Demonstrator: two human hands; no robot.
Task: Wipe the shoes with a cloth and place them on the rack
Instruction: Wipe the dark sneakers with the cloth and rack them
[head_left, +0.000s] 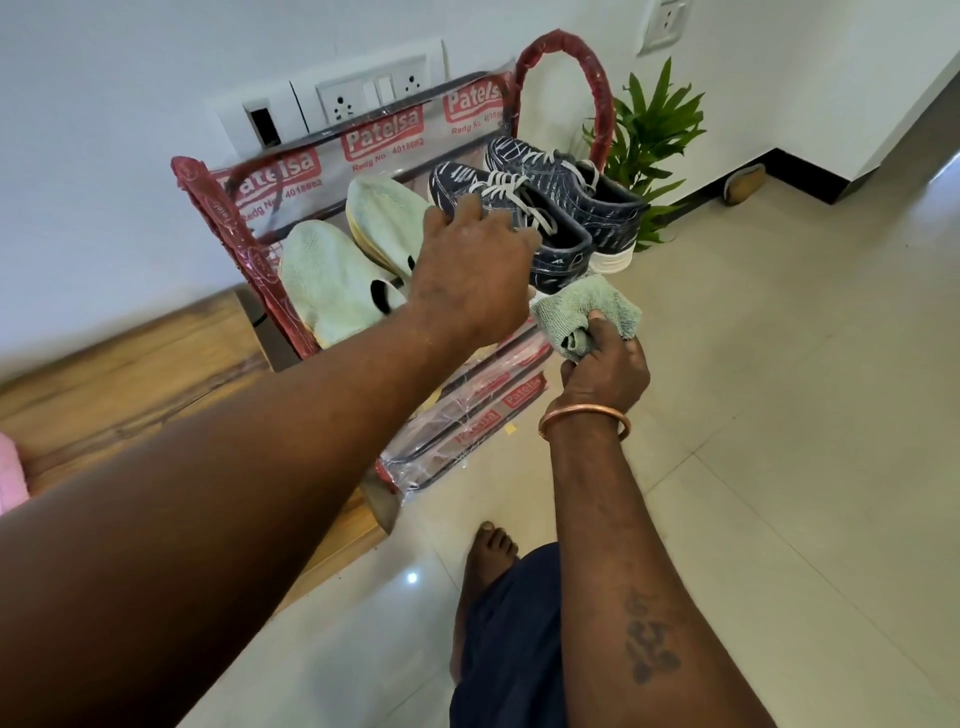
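Observation:
A red shoe rack (224, 208) wrapped in printed plastic stands against the wall. Its top shelf holds two pale green shoes (332, 280) on the left and two dark blue laced sneakers on the right. My left hand (472, 270) reaches over the nearer blue sneaker (563, 244), fingers curled over its laced top and near side. The farther blue sneaker (587, 182) sits beside it, untouched. Just in front of the rack, my right hand (605, 369) grips a bunched green cloth (582, 309), close to the near sneaker's heel.
A potted green plant (654, 130) stands behind the rack's right end. A slipper (744, 184) lies by the dark skirting. A wooden ledge (130, 374) runs along the left. Wall sockets (363, 93) sit above the rack. My bare foot (491, 551) is on pale tiles.

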